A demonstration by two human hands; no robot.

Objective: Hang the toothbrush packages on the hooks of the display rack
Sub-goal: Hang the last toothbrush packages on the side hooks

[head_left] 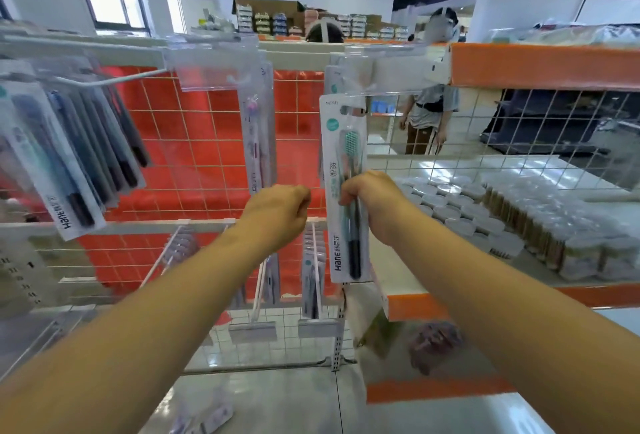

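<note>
Teal toothbrush package point(346, 191) between right fingers point(348, 196)

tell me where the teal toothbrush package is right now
Centre-right of the head view: the right hand grips the teal toothbrush package, upright under the clear hook tag.

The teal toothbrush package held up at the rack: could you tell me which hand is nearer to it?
Right. The right hand grips the teal toothbrush package at its middle; the left hand is a fist off to its left, apart from it.
</note>
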